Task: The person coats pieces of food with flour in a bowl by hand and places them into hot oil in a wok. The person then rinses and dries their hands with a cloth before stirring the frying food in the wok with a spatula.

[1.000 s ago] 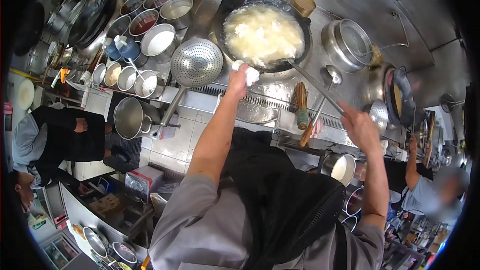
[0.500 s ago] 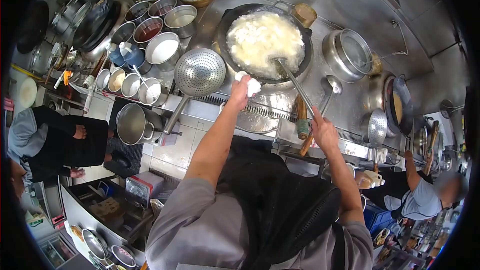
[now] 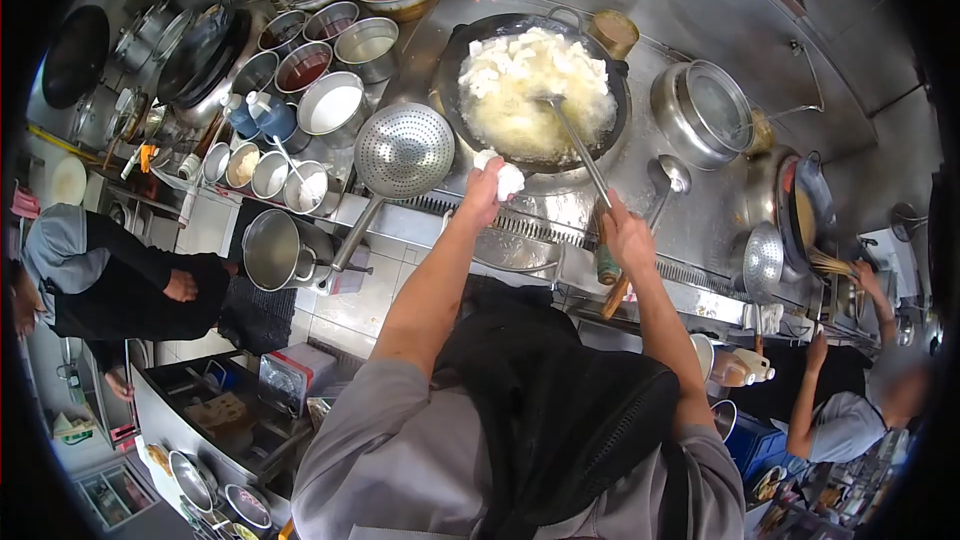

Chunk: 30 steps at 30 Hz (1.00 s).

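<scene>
White cloth (image 3: 509,180) is clamped in the left hand (image 3: 487,190), close by the near-left rim of the wok (image 3: 624,130); whether the rim is touched cannot be told. The right hand (image 3: 630,238) is closed around the shaft of a long-handled utensil (image 3: 578,140), whose head is sunk among white pieces (image 3: 540,52) in bubbling liquid, ahead of both grips. Just left of the left grip, a perforated strainer (image 3: 404,152) is laid, its handle projected past the counter's near edge. Farther left, metal containers (image 3: 331,108) are clustered. The right grip is crowded: a brush (image 3: 607,265) is placed just beside it, and the handle of a ladle (image 3: 675,176) is passed beneath. A steel pot (image 3: 685,125) is stood ahead and right. The near edge of the steel counter (image 3: 705,225) is crossed by both forearms. Open room is found between the hands, and right of the right grip, between ladle and second strainer (image 3: 764,258).
</scene>
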Tool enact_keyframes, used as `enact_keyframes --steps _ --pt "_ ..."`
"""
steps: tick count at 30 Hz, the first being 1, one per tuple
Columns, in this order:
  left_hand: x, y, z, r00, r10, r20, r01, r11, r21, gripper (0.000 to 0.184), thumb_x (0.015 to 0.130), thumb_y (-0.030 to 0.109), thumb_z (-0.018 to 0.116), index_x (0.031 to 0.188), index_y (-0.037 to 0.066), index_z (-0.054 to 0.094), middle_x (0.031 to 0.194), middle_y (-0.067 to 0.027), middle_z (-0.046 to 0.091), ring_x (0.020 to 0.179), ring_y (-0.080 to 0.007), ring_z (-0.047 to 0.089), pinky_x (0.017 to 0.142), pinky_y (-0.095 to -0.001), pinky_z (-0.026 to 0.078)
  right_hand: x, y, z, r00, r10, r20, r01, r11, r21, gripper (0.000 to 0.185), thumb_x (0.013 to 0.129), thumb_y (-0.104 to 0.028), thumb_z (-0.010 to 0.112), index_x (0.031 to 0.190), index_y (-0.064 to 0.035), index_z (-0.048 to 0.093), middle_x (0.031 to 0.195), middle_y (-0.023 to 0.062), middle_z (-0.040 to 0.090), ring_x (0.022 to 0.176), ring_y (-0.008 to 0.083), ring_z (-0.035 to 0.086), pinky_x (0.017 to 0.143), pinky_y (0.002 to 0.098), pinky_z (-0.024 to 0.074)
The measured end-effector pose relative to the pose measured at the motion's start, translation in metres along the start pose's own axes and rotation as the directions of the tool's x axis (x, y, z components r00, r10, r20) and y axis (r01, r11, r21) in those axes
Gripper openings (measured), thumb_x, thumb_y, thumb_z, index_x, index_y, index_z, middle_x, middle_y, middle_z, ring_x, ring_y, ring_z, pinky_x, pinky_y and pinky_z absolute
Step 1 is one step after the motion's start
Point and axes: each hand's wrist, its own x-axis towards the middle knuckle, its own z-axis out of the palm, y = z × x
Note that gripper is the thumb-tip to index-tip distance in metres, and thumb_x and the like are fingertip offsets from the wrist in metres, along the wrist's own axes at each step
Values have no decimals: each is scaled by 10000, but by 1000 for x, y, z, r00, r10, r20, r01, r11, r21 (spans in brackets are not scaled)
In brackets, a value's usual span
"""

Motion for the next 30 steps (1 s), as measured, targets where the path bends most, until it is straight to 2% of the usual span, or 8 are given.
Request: enact_keyframes --steps 9,12,15,18,21,24,27,30 --pt "-12 12 15 979 -89 -182 124 973 193 343 1003 415 578 1167 114 562 1019 -71 684 843 -220 692 634 -407 598 38 -25 3 1000 -14 16 9 960 281 480 934 -175 639 1394 -62 563 1040 242 711 929 443 687 820 499 540" --pt "-7 8 14 974 -78 -211 116 978 176 347 1006 413 575 1164 105 562 1032 -75 679 857 -223 691 638 -418 604 54 3 28 994 -89 -70 109 926 362 515 936 -191 648 1419 -46 543 916 187 736 723 345 708 666 441 559" --pt "-5 6 13 978 -89 -190 120 980 156 345 1012 402 569 1181 101 559 1047 -77 675 886 -228 690 635 -427 604 51 -29 -11 950 145 277 -287 759 584 576 970 -244 654 1481 -42 481 699 48 621 512 127 544 441 309 434" --pt "-6 7 11 988 -82 -129 99 986 134 342 1021 387 558 1198 95 556 1075 -91 667 924 -237 685 656 -436 608 46 -27 -16 919 158 361 -385 554 738 531 980 -238 626 1476 -90 509 654 -2 529 460 72 444 372 280 366" --pt "-10 10 13 986 -110 -122 120 989 82 342 1032 366 541 1226 85 542 1095 -115 659 948 -262 679 725 -471 608 27 -31 -37 928 141 346 -363 559 745 528 995 -250 608 1490 -108 493 635 -17 496 451 60 420 366 266 334" --pt "-11 8 11 982 -132 -133 132 991 -14 351 1038 344 525 1257 69 526 1126 -140 655 987 -303 673 794 -506 594 15 -44 -56 932 165 322 -349 642 683 557 984 -257 625 1500 -109 479 654 35 561 478 127 487 425 320 429" --pt "-15 11 13 993 -110 -50 110 994 -3 378 1039 329 518 1285 43 505 1151 -160 653 1014 -335 670 818 -518 583 32 -47 -36 1000 -13 -21 21 896 444 516 964 -236 635 1454 -114 524 741 146 662 598 295 641 591 443 538" --pt "-10 12 10 992 -122 -9 123 991 46 388 1042 318 511 1285 15 500 1167 -175 651 1033 -346 669 821 -517 585 67 -63 -11 983 -120 -135 157 940 304 502 945 -225 630 1431 -164 521 880 251 696 853 453 689 798 539 541"
